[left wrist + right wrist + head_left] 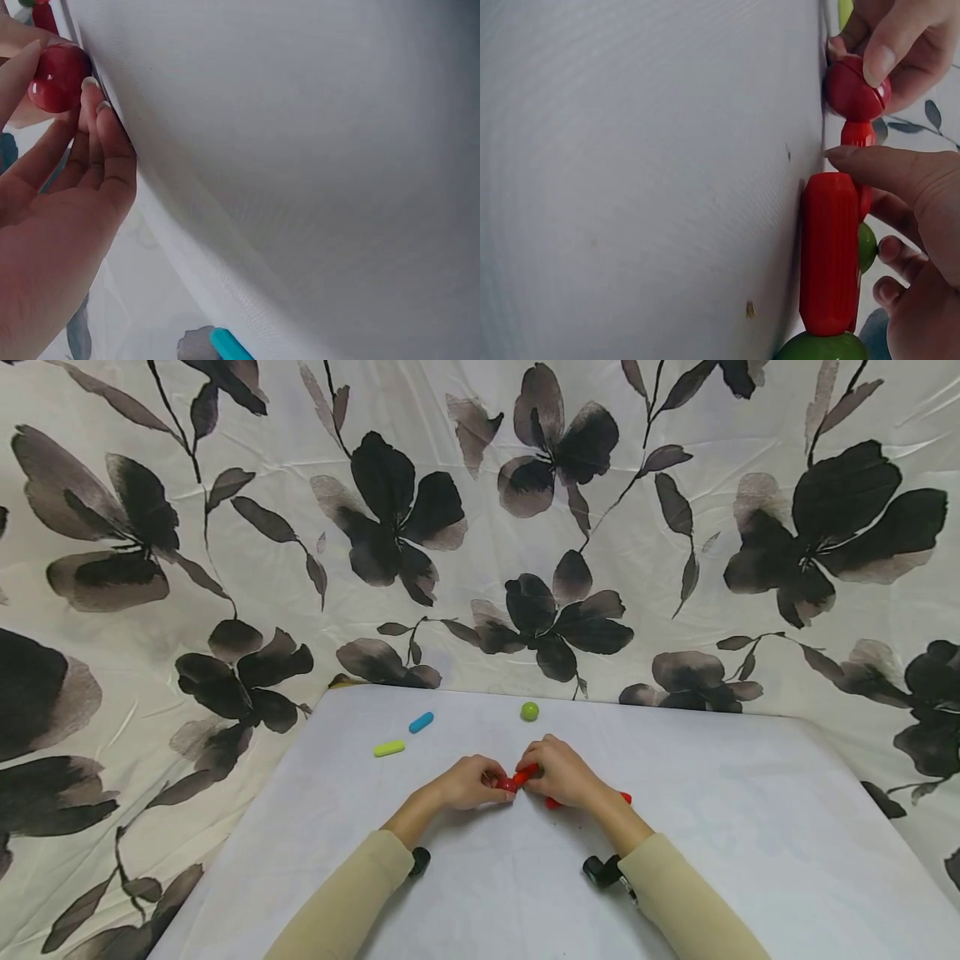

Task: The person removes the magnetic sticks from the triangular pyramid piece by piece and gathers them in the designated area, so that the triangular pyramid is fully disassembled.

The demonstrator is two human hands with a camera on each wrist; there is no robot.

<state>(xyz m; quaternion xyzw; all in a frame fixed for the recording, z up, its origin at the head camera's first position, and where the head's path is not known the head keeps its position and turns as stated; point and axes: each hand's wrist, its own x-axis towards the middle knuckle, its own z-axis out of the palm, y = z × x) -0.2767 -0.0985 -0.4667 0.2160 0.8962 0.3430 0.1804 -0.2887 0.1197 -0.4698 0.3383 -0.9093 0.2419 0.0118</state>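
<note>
Near the middle of the table my left hand (474, 782) pinches a glossy red ball (60, 78) between thumb and fingers. My right hand (562, 774) holds a short red rod (527, 773), and the rod's end meets the ball (855, 88). In the right wrist view, the thumb and fingers hide part of this rod (857, 133). Close beside the right hand lies a thicker-looking ridged red rod (829, 255), with a green ball (821, 348) at its near end. Another green ball (867, 247) shows partly behind the rods.
Beyond the hands, a light green ball (529, 711) sits near the far table edge. To the left lie a blue rod (422, 722) and a yellow-green rod (389, 748). Red pieces (626, 797) show from under the right wrist. A floral cloth (465, 635) hangs behind the white table (480, 893).
</note>
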